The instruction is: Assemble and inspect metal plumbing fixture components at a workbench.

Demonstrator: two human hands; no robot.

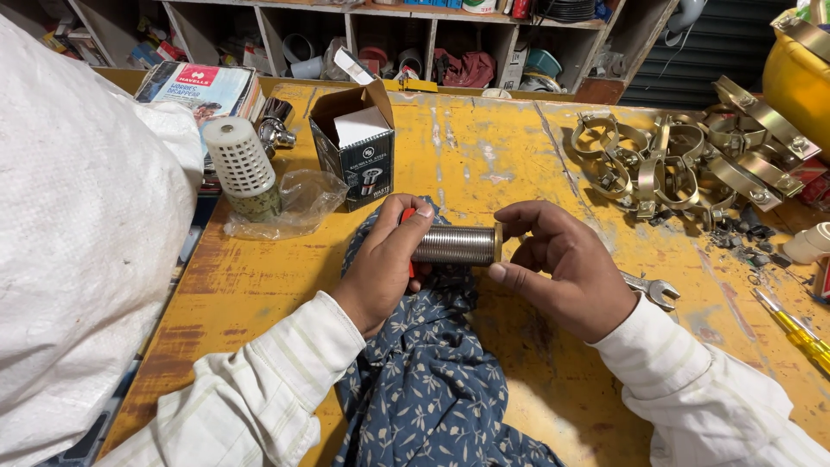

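Observation:
My left hand (385, 264) grips one end of a threaded silver metal pipe (454, 246), held level above a blue patterned cloth (428, 380). A bit of something red shows under that hand's fingers. My right hand (562, 268) pinches the pipe's other end, where a brass-coloured ring sits on the thread. Both hands hover over a worn yellow table (484, 147).
An open black cardboard box (354, 143), a white perforated strainer (242, 164) on a plastic bag, a spanner (653, 290), a yellow screwdriver (800, 333), a pile of brass pipe clamps (683, 164), and a large white sack (78, 233) at left. Shelves stand behind.

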